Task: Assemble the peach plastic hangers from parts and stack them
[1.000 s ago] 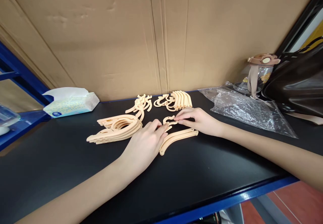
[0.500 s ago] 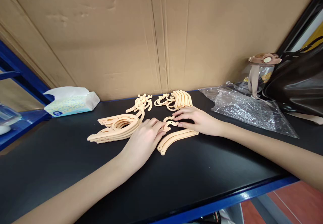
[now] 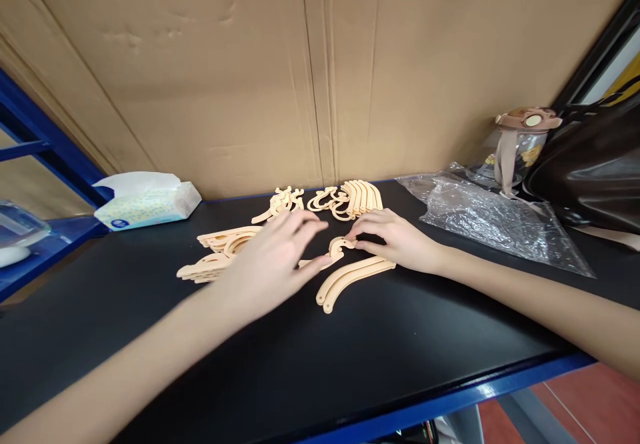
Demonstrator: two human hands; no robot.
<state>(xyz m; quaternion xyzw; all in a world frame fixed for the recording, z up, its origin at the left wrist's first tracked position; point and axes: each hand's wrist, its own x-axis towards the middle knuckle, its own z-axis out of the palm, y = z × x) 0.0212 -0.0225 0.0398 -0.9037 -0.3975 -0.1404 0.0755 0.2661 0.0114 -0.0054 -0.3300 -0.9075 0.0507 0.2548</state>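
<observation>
My right hand [image 3: 395, 241] pinches the end of a small beige S-curved hook piece [image 3: 337, 247] just above the black tabletop. My left hand [image 3: 277, 257] has its thumb and fingers spread, the thumb tip close beside that hook piece. Whether the thumb touches it, I cannot tell. Two long curved beige hanger arms [image 3: 345, 281] lie side by side in front of my right hand. Partly hidden behind my left hand is a stack of beige hanger parts [image 3: 205, 267].
At the back lie loose hook pieces [image 3: 285, 199] and a row of curved arms [image 3: 363, 197]. A tissue pack [image 3: 150, 204] stands at left. On the right are a clear plastic bag [image 3: 485, 217], a water bottle [image 3: 525, 144] and a dark bag [image 3: 595, 157]. Cardboard [image 3: 225, 84] rises behind.
My left hand has let go of the hook pieces, opened and shifted slightly left, now covering part of the stack. My right hand stays nearly in place with its hook piece.
</observation>
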